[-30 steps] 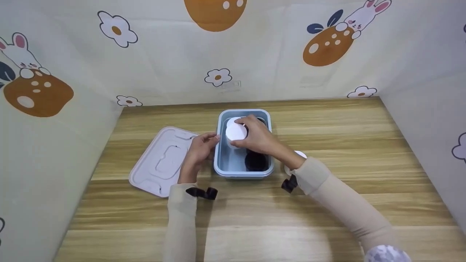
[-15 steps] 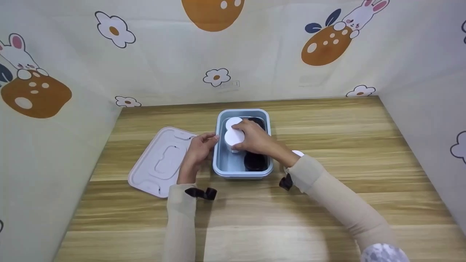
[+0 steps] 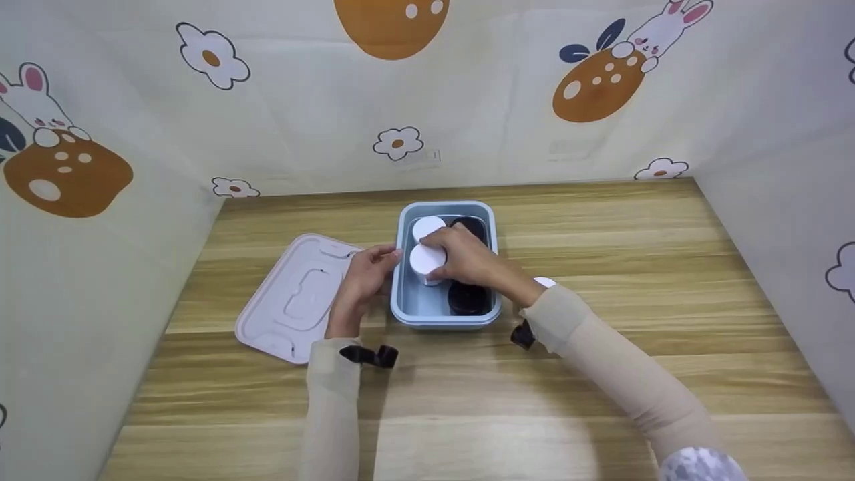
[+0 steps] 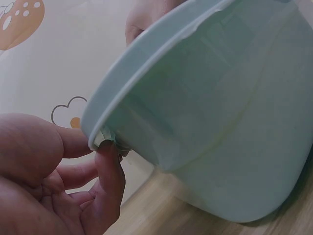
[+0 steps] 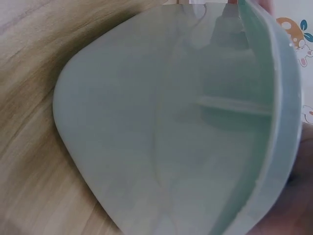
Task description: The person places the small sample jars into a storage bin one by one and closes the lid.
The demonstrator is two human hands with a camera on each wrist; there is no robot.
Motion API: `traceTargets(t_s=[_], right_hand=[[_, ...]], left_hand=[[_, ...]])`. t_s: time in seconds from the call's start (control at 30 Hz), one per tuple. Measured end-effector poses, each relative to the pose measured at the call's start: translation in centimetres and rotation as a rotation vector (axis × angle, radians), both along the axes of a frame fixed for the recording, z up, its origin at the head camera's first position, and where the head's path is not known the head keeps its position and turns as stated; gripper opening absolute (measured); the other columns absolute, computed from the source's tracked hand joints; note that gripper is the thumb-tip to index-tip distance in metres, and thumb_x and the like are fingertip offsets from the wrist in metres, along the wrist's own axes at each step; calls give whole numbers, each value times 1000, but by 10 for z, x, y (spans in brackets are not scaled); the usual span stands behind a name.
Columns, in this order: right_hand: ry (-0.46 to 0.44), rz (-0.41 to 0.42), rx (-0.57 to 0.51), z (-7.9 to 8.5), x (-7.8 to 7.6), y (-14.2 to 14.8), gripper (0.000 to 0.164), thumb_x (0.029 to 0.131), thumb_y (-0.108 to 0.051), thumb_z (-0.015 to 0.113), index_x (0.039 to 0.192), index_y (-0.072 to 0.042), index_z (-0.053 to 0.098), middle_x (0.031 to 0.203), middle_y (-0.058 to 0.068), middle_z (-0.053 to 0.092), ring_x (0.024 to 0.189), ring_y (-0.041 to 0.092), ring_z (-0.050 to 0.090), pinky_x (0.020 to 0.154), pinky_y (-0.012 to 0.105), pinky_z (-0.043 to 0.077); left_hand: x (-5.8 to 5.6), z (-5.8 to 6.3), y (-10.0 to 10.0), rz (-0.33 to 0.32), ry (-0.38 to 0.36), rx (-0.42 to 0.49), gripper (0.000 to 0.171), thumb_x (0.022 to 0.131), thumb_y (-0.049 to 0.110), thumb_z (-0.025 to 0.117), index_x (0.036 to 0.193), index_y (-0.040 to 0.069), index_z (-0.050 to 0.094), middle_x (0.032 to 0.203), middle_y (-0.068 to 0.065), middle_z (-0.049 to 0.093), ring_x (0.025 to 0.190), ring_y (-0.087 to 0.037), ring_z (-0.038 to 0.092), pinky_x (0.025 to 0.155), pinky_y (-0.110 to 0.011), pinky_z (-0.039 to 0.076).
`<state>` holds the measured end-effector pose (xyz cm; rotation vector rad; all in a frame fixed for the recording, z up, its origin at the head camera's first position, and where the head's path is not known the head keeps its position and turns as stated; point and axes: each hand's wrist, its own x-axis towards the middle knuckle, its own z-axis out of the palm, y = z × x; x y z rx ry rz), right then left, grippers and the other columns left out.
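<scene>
Two hands work at the centre of the frame, over a wooden table walled in by cream sheeting printed with rabbits, flowers and orange shapes. The largest thing on the table is the pale pink lid, lying flat at centre left, its near corner toward the lower left. Just right of it stands the light blue box, open, slightly above the middle of the picture.

Inside the box, a white-capped jar sits in the upper left corner and a dark jar in the upper right; another dark jar sits in the lower right corner. The right hand reaches in from the lower right and curls its fingers round a second white jar, which is at the left side of the box, just below the first white one and touching or nearly touching it. I cannot tell whether that jar rests on the box floor.

The left hand is at the box's left wall, fingers bent, the fingertips pressing up under the rim in the left wrist view. A small white object peeks out beside the right wrist, mostly hidden.
</scene>
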<state>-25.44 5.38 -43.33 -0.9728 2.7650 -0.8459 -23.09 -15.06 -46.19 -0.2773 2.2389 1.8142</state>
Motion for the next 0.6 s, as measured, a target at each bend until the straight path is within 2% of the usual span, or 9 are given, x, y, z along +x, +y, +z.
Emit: traceTargets(t_s=[0.2,0.4,0.6], right_hand=[[-5,2,4,-1,1,2,60,77,-14,86,131,0,64,131,14,68,116,31,58,99,43,42],[-11,-10,-50,4,4,7,56,78,-13,84,129,-1,65,130,12,69,113,34,57,100,45,42],[-6,-21,-141,18,7,13,47,81,-12,82,125,-2,68,129,12,69,125,32,58,113,45,39]], left_hand=[[1,0,1,5,-7,8,46,100,25,61,139,1,56,122,-20,67,92,-17,68,75,-28,58],[1,0,1,8,-17,43,45,101,24,61,139,1,55,115,-18,69,84,-16,70,69,-29,60],[0,0,1,11,-16,49,45,101,23,61,139,0,55,117,-20,68,86,-19,70,69,-29,59]])
